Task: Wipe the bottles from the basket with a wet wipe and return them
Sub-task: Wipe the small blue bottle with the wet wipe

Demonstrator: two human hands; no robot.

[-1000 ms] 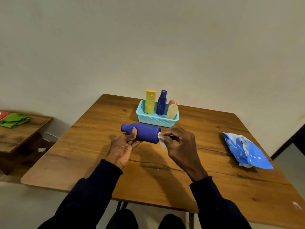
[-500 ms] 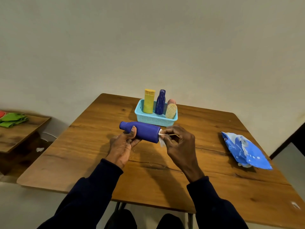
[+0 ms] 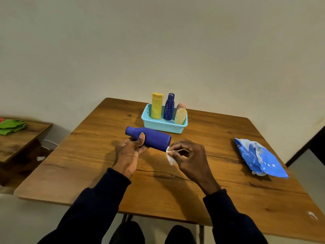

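My left hand (image 3: 129, 152) grips a blue bottle (image 3: 153, 138) that lies sideways above the table, neck to the left, thumb on top. My right hand (image 3: 189, 156) pinches a small white wet wipe (image 3: 170, 156) against the bottle's base at its right end. Behind them a light blue basket (image 3: 162, 126) holds a yellow bottle (image 3: 156, 108), a dark blue patterned bottle (image 3: 169, 107), a cream bottle (image 3: 180, 116) and a pink one (image 3: 181, 106) partly hidden behind it.
A blue wet wipe pack (image 3: 259, 158) lies on the right side of the wooden table (image 3: 228, 182). A lower wooden side table (image 3: 21, 143) at the left carries green cloth (image 3: 12, 126). A plain wall stands behind.
The bottle and both hands stayed close to the same spot. My right hand shifted the wipe slightly at the bottle's base.
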